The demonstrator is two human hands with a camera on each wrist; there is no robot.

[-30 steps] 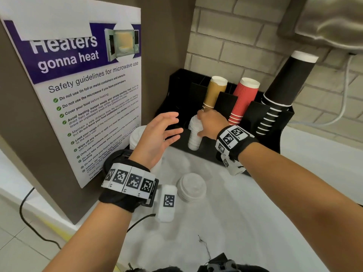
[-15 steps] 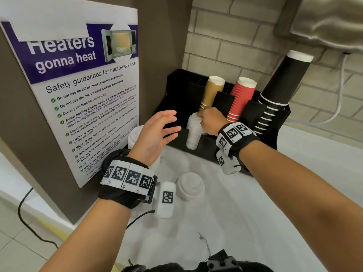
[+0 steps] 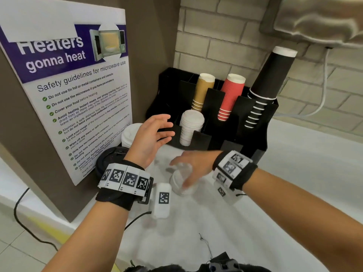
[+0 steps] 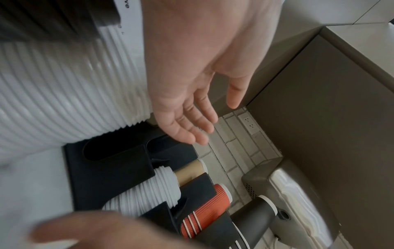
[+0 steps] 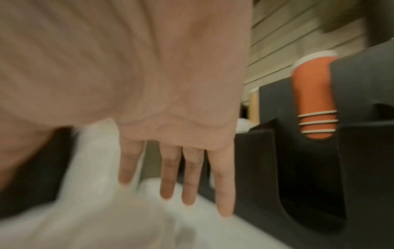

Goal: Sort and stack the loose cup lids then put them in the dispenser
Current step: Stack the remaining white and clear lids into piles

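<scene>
Head view: my left hand (image 3: 151, 138) hangs above the white worktop (image 3: 294, 173) with fingers spread and relaxed, holding nothing. My right hand (image 3: 188, 169) is blurred; it sits palm down over the short stack of loose white plastic cup lids (image 3: 176, 185) lying on the worktop, and I cannot tell whether it touches them. A tall column of stacked white plastic lids (image 3: 190, 126) stands in the front left slot of the black plastic dispenser (image 3: 253, 142). Behind it, the dispenser carries a tan paper cup stack (image 3: 202, 91), a red ribbed paper cup stack (image 3: 229, 97) and a black paper cup stack (image 3: 271, 83). A second white lid stack (image 3: 129, 134) and a black lid (image 3: 110, 160) stand beside the microwave safety poster (image 3: 78, 95).

Left wrist view: the left hand (image 4: 196, 80) shows an open palm, fingers straight and apart from the ribbed white lid stack (image 4: 64, 92) beside it. The column of lids (image 4: 153, 193) leans in its dispenser (image 4: 106, 176) slot.

Right wrist view: the picture is motion-blurred. The right hand (image 5: 166, 118) has its fingers extended and slightly parted, above blurred white surfaces. The dispenser (image 5: 298, 168) stands to the right.
</scene>
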